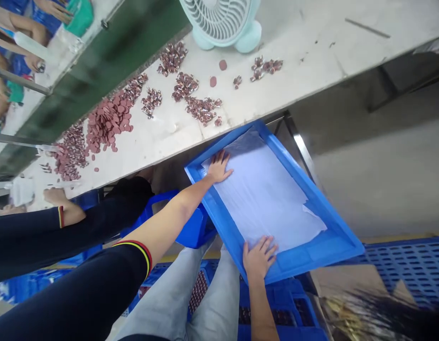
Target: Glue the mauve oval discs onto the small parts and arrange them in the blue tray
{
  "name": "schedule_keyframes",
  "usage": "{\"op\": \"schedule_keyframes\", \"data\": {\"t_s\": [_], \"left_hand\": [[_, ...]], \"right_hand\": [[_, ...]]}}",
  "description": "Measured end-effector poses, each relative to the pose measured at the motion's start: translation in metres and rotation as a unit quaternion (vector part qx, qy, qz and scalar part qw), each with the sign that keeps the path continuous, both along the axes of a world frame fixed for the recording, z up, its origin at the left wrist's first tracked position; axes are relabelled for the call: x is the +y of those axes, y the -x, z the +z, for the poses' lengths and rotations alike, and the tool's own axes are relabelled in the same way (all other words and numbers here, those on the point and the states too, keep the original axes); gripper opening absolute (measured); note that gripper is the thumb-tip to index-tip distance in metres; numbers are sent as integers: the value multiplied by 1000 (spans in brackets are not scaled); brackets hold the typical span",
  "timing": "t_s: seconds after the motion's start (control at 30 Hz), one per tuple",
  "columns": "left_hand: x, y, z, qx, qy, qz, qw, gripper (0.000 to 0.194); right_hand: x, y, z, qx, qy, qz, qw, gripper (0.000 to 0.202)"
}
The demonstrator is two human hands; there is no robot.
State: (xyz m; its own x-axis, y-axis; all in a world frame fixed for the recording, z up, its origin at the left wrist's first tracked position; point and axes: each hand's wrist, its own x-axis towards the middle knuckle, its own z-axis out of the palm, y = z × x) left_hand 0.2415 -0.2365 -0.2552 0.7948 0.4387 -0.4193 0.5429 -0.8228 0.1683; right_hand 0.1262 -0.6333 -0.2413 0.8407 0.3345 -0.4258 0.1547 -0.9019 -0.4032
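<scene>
A shallow blue tray (312, 187) lies tilted below the table edge, lined with a pale sheet (264, 189) whose right end is torn. My left hand (219, 167) rests on the sheet's upper left corner, fingers spread. Near the tray's lower edge, my right hand (259, 258) lies flat with its fingers apart, touching the sheet's edge. Neither hand grips anything.
On the white table (294, 71) are piles of reddish discs (107, 118), small shiny metal pieces (201, 110) and a light blue fan (223, 21). A blue stool (193, 229) stands left of the tray. A co-worker's arm (72, 213) is at left; blue crates lie below.
</scene>
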Motion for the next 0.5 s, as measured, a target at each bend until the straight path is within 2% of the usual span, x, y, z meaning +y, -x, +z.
{"op": "schedule_keyframes", "data": {"t_s": [0.13,0.23,0.3,0.37,0.43,0.5], "left_hand": [[0,-9,27,13,41,14,999,81],[-16,-9,68,28,73,26,997,70],[-42,5,110,45,99,33,993,62],[-73,37,163,70,135,31,988,56],[-101,83,223,88,170,22,981,51],[-118,137,282,109,193,29,975,44]], "right_hand": [[-6,8,-12,26,14,-118,993,98],[-12,4,-6,68,1,-153,986,85],[-20,4,13,106,-21,-143,984,74],[-33,8,40,147,-47,-119,981,65],[-49,18,71,181,-64,-100,976,58],[-65,29,100,195,-67,-91,974,54]]}}
